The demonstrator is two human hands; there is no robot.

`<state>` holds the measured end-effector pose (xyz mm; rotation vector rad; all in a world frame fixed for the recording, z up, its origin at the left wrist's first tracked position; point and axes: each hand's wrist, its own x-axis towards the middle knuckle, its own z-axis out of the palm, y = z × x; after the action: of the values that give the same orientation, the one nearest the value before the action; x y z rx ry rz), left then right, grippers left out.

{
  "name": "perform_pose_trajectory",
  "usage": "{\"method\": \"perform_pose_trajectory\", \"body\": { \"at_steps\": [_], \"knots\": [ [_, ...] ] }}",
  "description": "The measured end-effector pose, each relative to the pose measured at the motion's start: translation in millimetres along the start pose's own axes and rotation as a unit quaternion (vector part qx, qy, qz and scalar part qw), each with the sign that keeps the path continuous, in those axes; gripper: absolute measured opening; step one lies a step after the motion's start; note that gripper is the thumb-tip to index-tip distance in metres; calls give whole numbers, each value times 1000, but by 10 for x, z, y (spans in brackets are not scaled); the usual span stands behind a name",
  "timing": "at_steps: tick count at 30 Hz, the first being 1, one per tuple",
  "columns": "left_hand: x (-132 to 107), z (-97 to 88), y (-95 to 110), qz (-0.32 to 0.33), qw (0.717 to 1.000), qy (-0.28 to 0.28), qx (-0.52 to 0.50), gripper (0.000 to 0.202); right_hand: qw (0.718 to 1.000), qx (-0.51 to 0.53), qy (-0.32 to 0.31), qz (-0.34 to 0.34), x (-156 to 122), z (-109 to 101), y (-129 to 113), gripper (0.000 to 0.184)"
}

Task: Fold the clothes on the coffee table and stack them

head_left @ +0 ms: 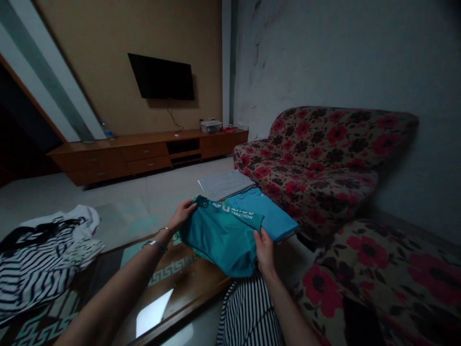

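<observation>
A teal green garment (pixel 219 240) with white lettering, "MARATHON" among it, hangs folded between my two hands above the table. My left hand (pixel 182 214) pinches its upper left corner, by a small round mark. My right hand (pixel 264 247) grips its right edge, thumb on top. Just behind it lies a folded blue garment (pixel 270 211), partly hidden by the teal one. Beyond that is a folded grey garment (pixel 226 183). The kind of the teal garment cannot be told for sure.
On the left of the glass-topped table (pixel 162 298) lies a loose heap of striped and white clothes (pixel 46 259). A flowered sofa (pixel 324 154) stands at the right, with another flowered seat (pixel 382 274) nearer. A low wooden cabinet (pixel 140 158) runs under the television (pixel 162 77).
</observation>
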<state>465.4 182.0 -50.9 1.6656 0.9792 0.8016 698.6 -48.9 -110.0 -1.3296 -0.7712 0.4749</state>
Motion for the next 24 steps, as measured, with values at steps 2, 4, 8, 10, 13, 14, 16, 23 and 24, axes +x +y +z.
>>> {"method": "perform_pose_trajectory", "body": {
  "at_steps": [2,4,8,10,13,14,16,23,24],
  "knots": [
    [288,275,201,15,999,-30,6,60,999,10,30,20,139,-166,-16,55],
    [572,516,393,23,998,-63,7,60,998,21,59,31,283,-302,-24,59],
    [1186,894,725,39,989,-142,6,57,992,56,101,54,588,-532,-63,67],
    [1537,1080,852,59,984,-168,23,55,989,67,117,59,749,-655,-57,68],
    [2093,1447,932,91,974,-194,71,51,985,47,154,55,993,-859,129,66],
    [2271,1598,910,98,970,-199,98,50,984,31,169,56,1069,-928,253,67],
    [2585,1917,774,100,963,-197,155,48,980,-4,181,83,1197,-1057,569,70],
    [3069,2588,-256,35,955,-201,214,53,958,32,177,223,1204,-1255,1287,94],
    [3094,2589,-366,28,955,-203,216,54,959,33,183,216,1172,-1245,1275,95]
  ]
}}
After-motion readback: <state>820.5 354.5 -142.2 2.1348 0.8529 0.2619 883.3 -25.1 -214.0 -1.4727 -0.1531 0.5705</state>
